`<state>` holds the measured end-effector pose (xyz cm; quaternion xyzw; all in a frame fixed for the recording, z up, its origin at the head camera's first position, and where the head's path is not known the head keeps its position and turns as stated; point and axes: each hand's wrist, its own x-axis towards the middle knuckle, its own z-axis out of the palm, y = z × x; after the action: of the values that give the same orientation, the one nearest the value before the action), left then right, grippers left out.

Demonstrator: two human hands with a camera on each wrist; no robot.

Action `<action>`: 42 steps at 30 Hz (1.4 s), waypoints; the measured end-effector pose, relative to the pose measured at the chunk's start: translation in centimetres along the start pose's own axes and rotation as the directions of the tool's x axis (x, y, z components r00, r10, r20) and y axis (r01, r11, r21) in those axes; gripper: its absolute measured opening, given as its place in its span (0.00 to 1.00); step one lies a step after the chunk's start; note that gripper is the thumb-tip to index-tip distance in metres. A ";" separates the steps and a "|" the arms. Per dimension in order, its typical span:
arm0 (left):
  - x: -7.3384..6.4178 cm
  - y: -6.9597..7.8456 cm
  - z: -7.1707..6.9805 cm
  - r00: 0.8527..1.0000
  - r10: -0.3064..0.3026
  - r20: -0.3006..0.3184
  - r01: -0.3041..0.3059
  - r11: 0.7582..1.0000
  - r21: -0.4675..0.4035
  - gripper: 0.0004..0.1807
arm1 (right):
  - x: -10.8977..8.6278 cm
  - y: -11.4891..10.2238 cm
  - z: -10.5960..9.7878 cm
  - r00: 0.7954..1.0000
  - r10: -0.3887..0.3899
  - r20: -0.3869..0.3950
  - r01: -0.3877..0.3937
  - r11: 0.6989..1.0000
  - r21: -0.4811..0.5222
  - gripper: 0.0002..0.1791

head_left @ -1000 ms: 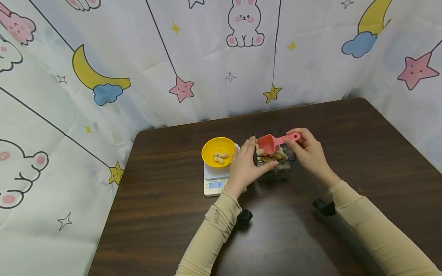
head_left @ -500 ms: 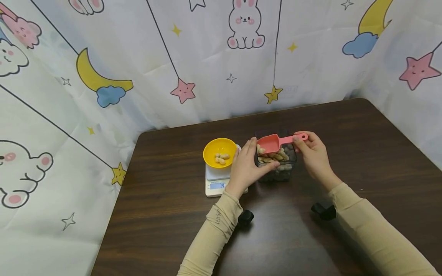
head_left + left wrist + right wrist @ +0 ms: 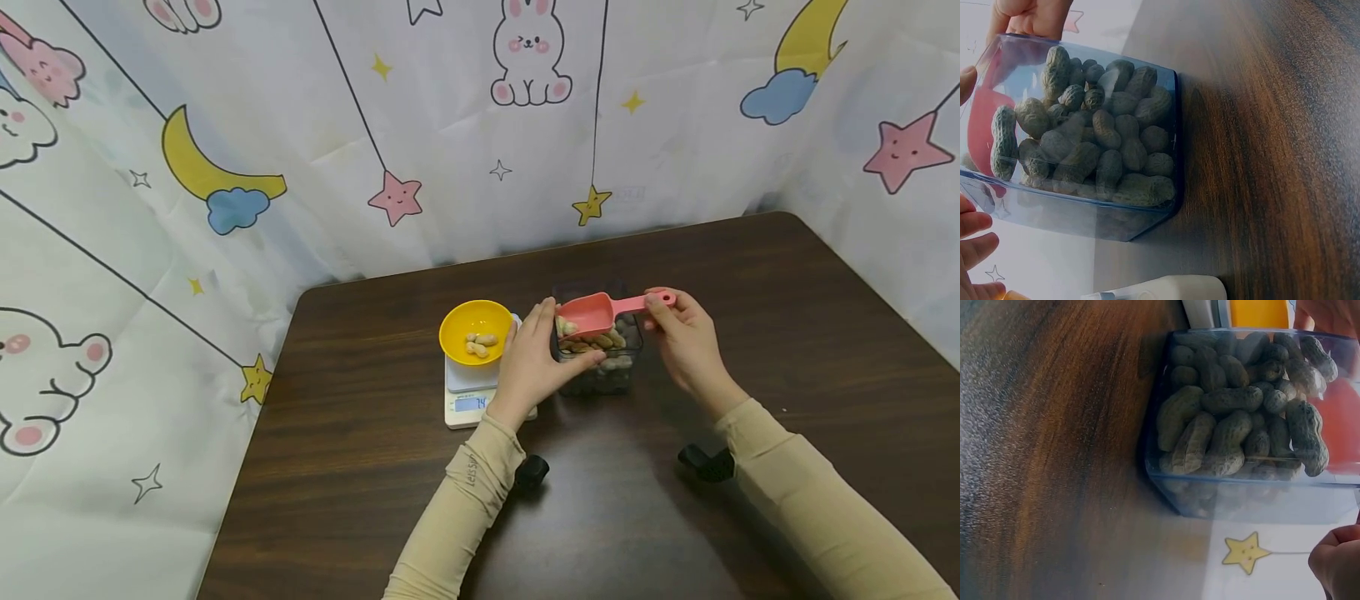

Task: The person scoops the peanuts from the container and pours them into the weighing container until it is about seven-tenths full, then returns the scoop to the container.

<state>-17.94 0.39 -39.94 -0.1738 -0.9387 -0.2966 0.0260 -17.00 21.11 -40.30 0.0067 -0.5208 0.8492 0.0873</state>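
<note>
A clear plastic container [image 3: 600, 383] holds many unshelled peanuts [image 3: 1107, 131]. My left hand [image 3: 528, 362] rests against its left side, fingers straight along the wall and thumb across the front rim. The handle of a pink scoop [image 3: 588, 315] is pinched between the thumb and fingers of my right hand [image 3: 686, 337]. The scoop's bowl lies inside the container's top, over the peanuts, with a few pale peanuts at its left end. Through the wall in the right wrist view, the scoop's red shape [image 3: 1341, 425] shows behind the peanuts.
Left of the container, a yellow bowl [image 3: 452, 323] with several peanuts sits on a white kitchen scale [image 3: 459, 415], its display lit. Black wrist-camera parts [image 3: 531, 472] show by the sleeves. A patterned curtain [image 3: 450, 125] hangs behind the dark wooden table [image 3: 337, 417].
My right hand has drawn the scoop slightly to the right, its grip now nearer the handle's end. My left hand stays against the container; bowl and scale are unmoved.
</note>
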 end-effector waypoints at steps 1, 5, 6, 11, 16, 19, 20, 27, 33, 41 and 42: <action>0.0 0.0 0.0 1.000 -0.001 0.001 0.001 1.000 0.001 0.54 | 0.0 0.0 0.0 1.000 0.010 -0.002 -0.009 1.000 0.015 0.08; 0.0 -0.1 0.0 1.000 -0.001 0.003 0.001 1.000 0.006 0.54 | -0.2 -0.2 -0.2 0.999 0.048 -0.014 -0.047 0.996 0.078 0.08; 0.0 -0.1 0.0 1.000 -0.002 0.004 0.002 1.000 0.006 0.54 | -0.3 -0.3 -0.2 0.998 0.057 -0.016 -0.055 0.994 0.091 0.08; 0.1 0.0 0.0 1.000 0.002 0.003 -0.002 1.000 0.005 0.54 | -0.5 -0.4 -0.4 0.997 0.081 -0.010 -0.079 0.988 0.135 0.09; 0.1 0.0 -0.1 1.000 0.010 -0.005 -0.010 1.000 0.002 0.54 | -0.5 -0.6 -0.4 0.997 0.076 -0.012 -0.073 0.985 0.158 0.10; 0.0 -0.1 -0.1 1.000 0.012 -0.015 -0.012 1.000 -0.011 0.55 | -0.4 -0.9 -0.2 0.998 0.058 -0.009 -0.056 0.983 0.175 0.09; 0.0 -0.1 -0.2 1.000 0.013 -0.021 -0.013 1.000 -0.009 0.55 | -0.3 -1.0 -0.1 0.999 0.052 -0.008 -0.050 0.983 0.179 0.09; 0.2 -0.4 -1.5 0.997 -0.005 -0.072 0.003 1.000 -0.029 0.53 | 0.5 -1.9 0.9 1.000 0.009 0.006 -0.010 0.984 0.179 0.08; 0.2 -1.6 -3.2 0.989 -0.025 -0.144 0.017 0.998 -0.053 0.53 | 1.4 -2.6 2.3 1.000 -0.003 0.022 -0.001 0.982 0.187 0.10; -0.2 -3.7 -5.2 0.976 -0.060 -0.211 0.046 0.996 -0.072 0.52 | 2.1 -2.6 4.9 0.998 -0.007 0.060 -0.005 0.983 0.184 0.12; -0.2 -3.9 -5.4 0.973 -0.065 -0.222 0.051 0.996 -0.068 0.52 | 2.2 -2.6 5.3 0.998 -0.003 0.067 -0.009 0.983 0.183 0.12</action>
<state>-19.38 -5.72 -37.64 -0.1125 -0.9248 -0.3439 0.1176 -19.14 17.90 -35.37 0.0423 -0.4432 0.8929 0.0677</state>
